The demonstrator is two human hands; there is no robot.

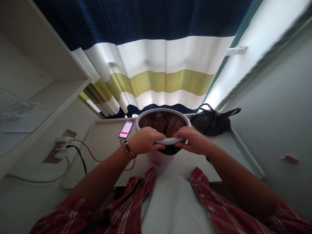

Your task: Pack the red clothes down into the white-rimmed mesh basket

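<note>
A trash bin (159, 159) with a pinkish body stands on the desk directly before me. Its light grey rim (168, 141) circles the mouth. Inside hangs a thin black garbage bag (167, 125), and part of it folds out below the near edge of the rim. My left hand (145, 140), with a beaded bracelet on the wrist, is closed on the near left of the rim. On the near right, my right hand (193, 139) grips the rim and the bag edge, thumb on top and fingers beneath. The bin's floor is hidden.
A tied black garbage bag (214, 122) rests on the desk (107, 136) at the back right. Left of the bin lies a lit phone (125, 130) with a red cable (89, 152). Plugs (63, 146) fill a wall socket. A striped curtain (165, 81) hangs behind.
</note>
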